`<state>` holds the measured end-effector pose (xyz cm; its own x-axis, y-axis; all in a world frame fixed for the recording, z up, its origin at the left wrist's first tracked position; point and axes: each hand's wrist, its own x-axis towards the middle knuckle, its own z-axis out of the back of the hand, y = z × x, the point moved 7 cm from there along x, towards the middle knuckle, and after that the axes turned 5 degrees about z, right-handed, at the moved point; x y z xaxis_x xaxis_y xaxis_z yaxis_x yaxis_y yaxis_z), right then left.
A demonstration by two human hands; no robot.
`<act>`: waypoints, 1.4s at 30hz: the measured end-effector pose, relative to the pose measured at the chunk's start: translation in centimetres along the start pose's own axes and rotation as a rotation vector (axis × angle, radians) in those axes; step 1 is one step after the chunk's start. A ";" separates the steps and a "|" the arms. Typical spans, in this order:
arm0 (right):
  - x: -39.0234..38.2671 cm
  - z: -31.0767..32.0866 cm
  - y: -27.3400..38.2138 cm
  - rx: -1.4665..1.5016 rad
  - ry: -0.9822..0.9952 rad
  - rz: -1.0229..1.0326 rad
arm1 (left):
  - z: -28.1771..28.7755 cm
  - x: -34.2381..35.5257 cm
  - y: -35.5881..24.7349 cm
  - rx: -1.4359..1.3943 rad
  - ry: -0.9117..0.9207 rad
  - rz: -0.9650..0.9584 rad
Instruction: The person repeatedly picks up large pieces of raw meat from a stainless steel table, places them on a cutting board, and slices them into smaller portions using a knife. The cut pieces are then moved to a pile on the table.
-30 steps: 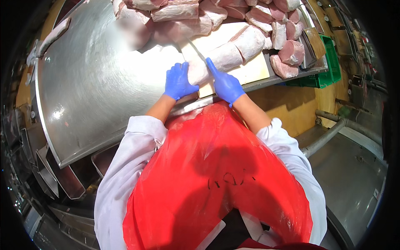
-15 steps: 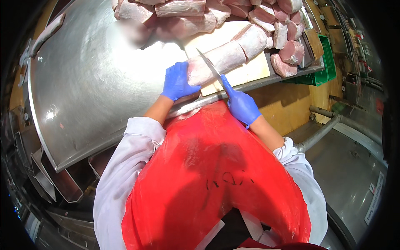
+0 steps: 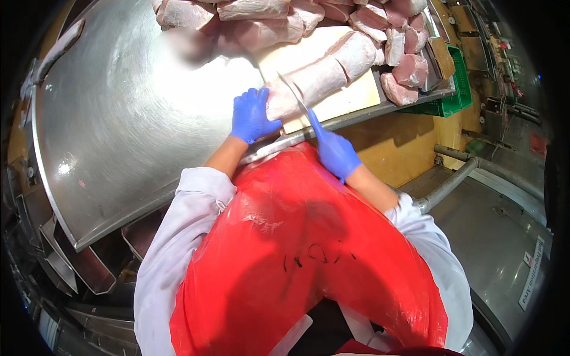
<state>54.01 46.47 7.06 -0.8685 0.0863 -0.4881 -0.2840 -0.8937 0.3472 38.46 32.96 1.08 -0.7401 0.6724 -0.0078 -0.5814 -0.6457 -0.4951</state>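
Observation:
My left hand, in a blue glove, grips the left end of a long pale pork loin. The loin lies slantwise across a cream cutting board. My right hand, gloved in blue too, is closed round the blue handle of a knife. Its blade lies across the loin a little right of my left hand, the tip pointing away from me. A short dark line in the meat shows just beside the blade. Farther right, another cut crosses the loin near its far end.
Several pork pieces are heaped along the far side, and more cut chunks lie right of the board. A steel table stretches left. A green crate stands past the right edge. A metal rail is at my right.
The knife and my right hand have shifted slightly left and nearer to me, closer to my left hand. My left hand keeps its place on the loin's end. The whole view has moved a little.

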 end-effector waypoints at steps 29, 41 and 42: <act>-8.9 1.6 -20.8 0.568 -0.285 0.114 | 10.2 -18.3 2.8 0.224 0.105 0.398; -13.5 6.1 -32.8 0.624 -0.539 0.047 | -4.9 14.4 -13.4 0.163 0.365 0.291; -14.7 5.7 -33.9 0.708 -0.543 -0.022 | -4.6 14.8 -12.1 0.058 0.384 0.318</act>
<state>74.07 77.98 7.02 -0.8816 0.4575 -0.1160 -0.3307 -0.4235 0.8434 36.13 52.42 2.97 -0.7124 0.5164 -0.4752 -0.3727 -0.8521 -0.3674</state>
